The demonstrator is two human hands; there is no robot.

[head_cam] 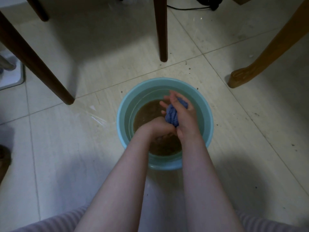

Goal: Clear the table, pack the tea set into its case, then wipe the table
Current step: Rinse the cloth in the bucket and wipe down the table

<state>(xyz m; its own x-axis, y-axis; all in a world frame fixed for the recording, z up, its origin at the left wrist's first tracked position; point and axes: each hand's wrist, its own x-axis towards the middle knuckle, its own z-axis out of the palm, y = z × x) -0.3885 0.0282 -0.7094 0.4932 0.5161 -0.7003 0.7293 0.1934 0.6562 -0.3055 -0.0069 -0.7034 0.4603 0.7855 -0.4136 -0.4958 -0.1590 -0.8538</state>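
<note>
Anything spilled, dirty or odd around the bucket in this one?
Yes. The water in the bucket is murky brown, though the left hand and right hand wring the cloth over it. Dark specks dot the floor near the bucket, and a wet-looking sheen lies left of it.

Home room, pale tiled floor point(75, 156), 3 dark wooden furniture legs point(161, 30), carved light table leg point(254, 69), floor cable point(185, 8), plastic basin point(122, 114)

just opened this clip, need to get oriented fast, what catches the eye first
At centre, the left hand and right hand wring a blue cloth over a teal bucket of murky brown water on the tiled floor. Dark wooden legs stand behind it, a paler leg at right.
</note>
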